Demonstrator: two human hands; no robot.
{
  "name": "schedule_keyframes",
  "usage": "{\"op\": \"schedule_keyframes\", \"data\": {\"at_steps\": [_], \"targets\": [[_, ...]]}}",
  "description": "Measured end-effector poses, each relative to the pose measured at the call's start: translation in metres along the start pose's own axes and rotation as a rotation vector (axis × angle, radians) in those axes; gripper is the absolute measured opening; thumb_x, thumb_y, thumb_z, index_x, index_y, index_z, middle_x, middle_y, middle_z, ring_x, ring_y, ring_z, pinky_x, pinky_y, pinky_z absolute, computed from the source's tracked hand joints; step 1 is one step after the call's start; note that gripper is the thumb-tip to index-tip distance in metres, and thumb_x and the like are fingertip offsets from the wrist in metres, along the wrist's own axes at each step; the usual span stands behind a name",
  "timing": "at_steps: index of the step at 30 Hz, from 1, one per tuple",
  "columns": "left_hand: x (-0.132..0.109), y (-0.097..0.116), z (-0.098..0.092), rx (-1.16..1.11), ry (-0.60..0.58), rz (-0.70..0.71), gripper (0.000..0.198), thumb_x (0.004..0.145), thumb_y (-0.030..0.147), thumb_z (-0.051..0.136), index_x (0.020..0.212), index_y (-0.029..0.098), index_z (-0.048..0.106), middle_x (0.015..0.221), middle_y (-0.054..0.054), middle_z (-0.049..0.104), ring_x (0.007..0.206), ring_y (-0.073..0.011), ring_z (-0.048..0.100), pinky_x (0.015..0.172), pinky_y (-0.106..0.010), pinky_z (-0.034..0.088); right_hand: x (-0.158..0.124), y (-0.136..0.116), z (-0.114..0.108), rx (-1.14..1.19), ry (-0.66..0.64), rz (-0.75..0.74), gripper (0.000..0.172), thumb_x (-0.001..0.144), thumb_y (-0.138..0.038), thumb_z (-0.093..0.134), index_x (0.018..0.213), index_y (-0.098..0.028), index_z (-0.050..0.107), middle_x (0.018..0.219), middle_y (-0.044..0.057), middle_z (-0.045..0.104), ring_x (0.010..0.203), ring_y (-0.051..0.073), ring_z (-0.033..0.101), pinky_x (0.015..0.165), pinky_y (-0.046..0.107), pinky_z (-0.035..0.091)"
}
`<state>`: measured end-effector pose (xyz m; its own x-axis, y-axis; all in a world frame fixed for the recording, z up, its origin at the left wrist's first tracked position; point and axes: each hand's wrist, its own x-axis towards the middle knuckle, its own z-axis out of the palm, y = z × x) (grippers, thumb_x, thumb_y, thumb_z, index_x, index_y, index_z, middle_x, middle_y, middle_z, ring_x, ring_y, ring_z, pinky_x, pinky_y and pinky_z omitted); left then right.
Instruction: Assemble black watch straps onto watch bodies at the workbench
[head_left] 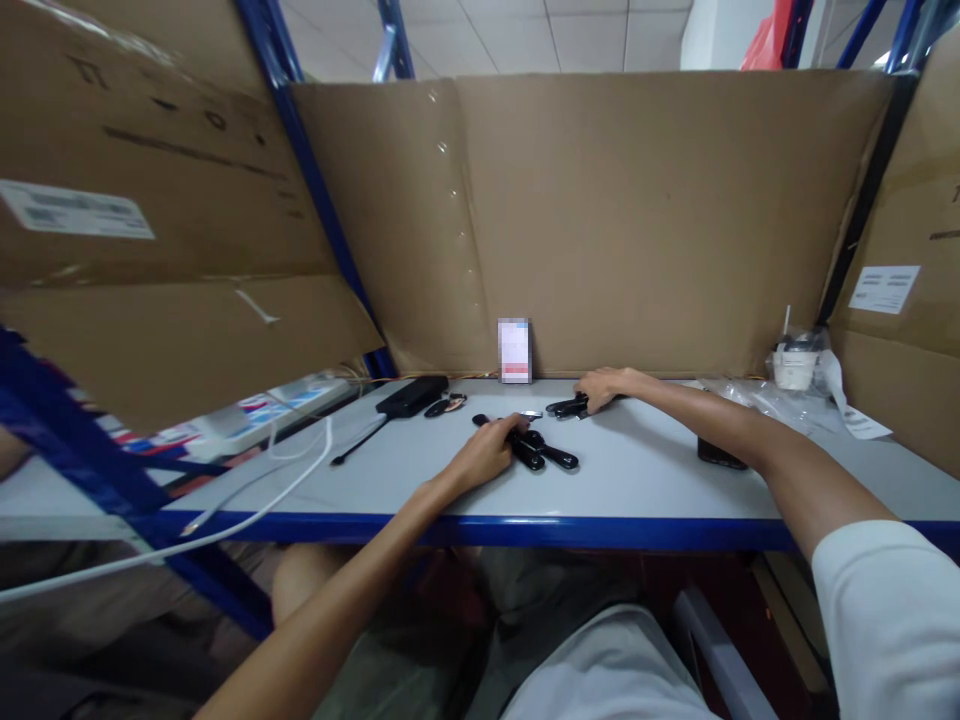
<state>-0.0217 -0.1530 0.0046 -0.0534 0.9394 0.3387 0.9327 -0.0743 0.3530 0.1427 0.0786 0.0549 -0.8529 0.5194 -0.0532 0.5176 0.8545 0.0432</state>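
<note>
My left hand [487, 452] is closed over a black-handled tool [529, 456] that lies on the grey tabletop near its front. Its rounded black handles spread out to the right of my fingers, and a small shiny metal piece [531, 414] shows just beyond them. Farther back and to the right, my right hand [600, 386] has its fingers curled down on a second black tool [568, 407], also on the table. My fingers hide part of both tools, so I cannot make out their exact kind.
A phone [514, 352] leans upright against the cardboard back wall [637, 220]. To the left lie a black case [412, 397] with a cable and a small dark oval item [436, 407]. Right: a dark object [721, 453] beneath my forearm, plastic wrap [772, 398], a cup [795, 362]. A white cable [247, 520] crosses the front-left edge.
</note>
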Motion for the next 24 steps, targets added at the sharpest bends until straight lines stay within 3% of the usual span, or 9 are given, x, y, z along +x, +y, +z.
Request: {"op": "schedule_keyframes", "data": {"at_steps": [3,7,11,15,19,24], "targets": [[0.002,0.005,0.003,-0.051,0.011,-0.003,0.050,0.078,0.010,0.043,0.124,0.019,0.060,0.132,-0.007,0.066,0.126,-0.0223,0.058,0.111,-0.039,0.042,-0.003,-0.005,-0.006,-0.013,-0.080,0.011,0.040,0.066,-0.037,0.076,0.102,-0.020,0.074,0.105,0.011,0.074,0.089,0.028,0.068,0.077,0.035,0.052],[0.005,0.009,0.012,0.074,-0.015,-0.009,0.047,0.095,0.034,0.043,0.139,0.019,0.051,0.143,-0.012,0.057,0.136,-0.0258,0.049,0.118,-0.048,0.031,-0.006,-0.012,-0.007,-0.027,-0.109,0.004,0.036,0.068,-0.035,0.072,0.099,-0.018,0.075,0.101,0.012,0.075,0.085,0.028,0.069,0.072,0.035,0.052],[0.007,0.012,0.018,0.175,-0.082,0.013,0.048,0.100,0.039,0.033,0.141,0.022,0.051,0.151,-0.011,0.050,0.143,-0.0264,0.041,0.121,-0.054,0.021,-0.004,-0.017,-0.004,-0.040,-0.108,-0.010,0.033,0.063,-0.027,0.074,0.093,-0.013,0.076,0.097,0.015,0.075,0.084,0.029,0.069,0.070,0.034,0.051],[0.009,0.017,0.019,0.213,-0.126,0.019,0.050,0.101,0.040,0.028,0.142,0.021,0.051,0.152,-0.011,0.049,0.145,-0.0268,0.038,0.120,-0.057,0.020,-0.003,-0.015,-0.004,-0.021,-0.039,-0.028,0.043,0.069,-0.029,0.074,0.109,-0.015,0.074,0.111,0.014,0.074,0.096,0.028,0.069,0.075,0.030,0.051],[0.014,0.025,0.024,0.204,-0.165,0.026,0.052,0.102,0.040,0.025,0.148,0.024,0.043,0.156,-0.010,0.044,0.147,-0.0275,0.034,0.120,-0.058,0.020,-0.010,0.004,-0.017,-0.009,0.049,-0.033,0.046,0.079,-0.027,0.069,0.124,-0.016,0.067,0.121,0.013,0.070,0.105,0.027,0.067,0.082,0.028,0.050],[0.043,0.042,0.034,0.234,-0.144,-0.036,0.058,0.102,0.048,0.029,0.152,0.021,0.036,0.159,-0.015,0.037,0.149,-0.0345,0.028,0.117,-0.063,0.020,-0.022,0.053,-0.034,-0.038,0.105,0.101,0.042,0.088,-0.024,0.061,0.127,-0.007,0.065,0.124,0.021,0.067,0.108,0.031,0.066,0.084,0.034,0.051]]}}
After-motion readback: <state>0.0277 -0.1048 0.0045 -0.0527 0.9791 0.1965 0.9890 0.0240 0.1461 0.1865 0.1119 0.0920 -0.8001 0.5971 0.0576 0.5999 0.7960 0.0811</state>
